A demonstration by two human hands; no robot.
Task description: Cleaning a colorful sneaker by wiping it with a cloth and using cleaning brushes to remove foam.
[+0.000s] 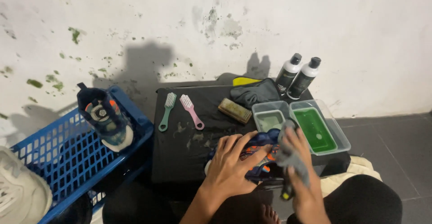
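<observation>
The wiping step, by the look of it — the left hand lies spread, pinning the shoe on the near right of the black table, while the right hand is clenched around a grey cloth against it. Next calls for firm strokes — shoe held steady.

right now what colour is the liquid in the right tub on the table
Green: the liquid fills the clear right-hand tub, seen best in the head view.

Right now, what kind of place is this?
Probably a makeshift shoe-cleaning spot on a floor by a stained wall: brushes, two bottles and tubs on a black mat, with a shoe in a blue crate.
</observation>
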